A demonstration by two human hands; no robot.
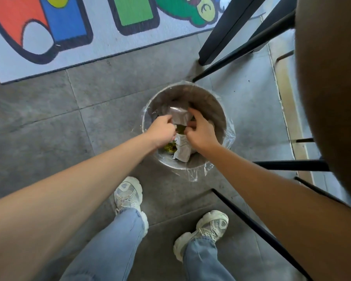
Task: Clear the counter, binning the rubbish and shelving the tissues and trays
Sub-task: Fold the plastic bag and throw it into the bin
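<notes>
A round metal bin with a clear plastic liner stands on the grey floor below me. Both hands reach over its mouth. My left hand and my right hand are closed together on a crumpled piece of grey-white paper rubbish, held just above the bin's opening. Inside the bin lies another crumpled white tissue beside some yellow-green scraps. The counter, the trays and the tissue pack are out of view.
A brown round tabletop edge fills the right side, with black metal legs and bars around the bin. A colourful rug lies on the floor beyond. My feet in white trainers stand just before the bin.
</notes>
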